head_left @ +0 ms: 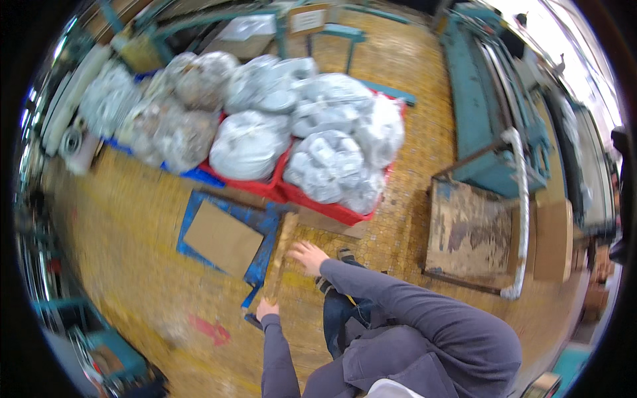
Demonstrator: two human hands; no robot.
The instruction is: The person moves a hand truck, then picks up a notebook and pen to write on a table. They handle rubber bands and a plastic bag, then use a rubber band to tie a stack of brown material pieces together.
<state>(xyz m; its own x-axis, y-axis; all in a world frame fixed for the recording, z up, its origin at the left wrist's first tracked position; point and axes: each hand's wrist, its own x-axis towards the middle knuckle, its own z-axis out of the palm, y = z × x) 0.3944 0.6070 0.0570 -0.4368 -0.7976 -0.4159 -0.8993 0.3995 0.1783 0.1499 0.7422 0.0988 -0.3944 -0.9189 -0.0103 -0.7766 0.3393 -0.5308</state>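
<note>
A long, narrow wooden board (281,255) slants in front of me, its far end close to a red crate. My left hand (267,308) is closed round the board's near end. To the right of the board, my right hand (307,257) has its fingers stretched out toward its edge; whether they touch it I cannot tell. Under and left of the board lies a low blue platform (189,229), with a brown cardboard sheet (224,237) on it. A blue bar with a dark end reaches past my left hand.
Beyond the platform stand red crates (265,189) and blue crates, piled with stuffed clear plastic bags (249,146). A wooden-decked cart (468,229) with a wrapped handle (521,212) is at the right, near a teal machine (471,99). Rolls (76,99) stand far left.
</note>
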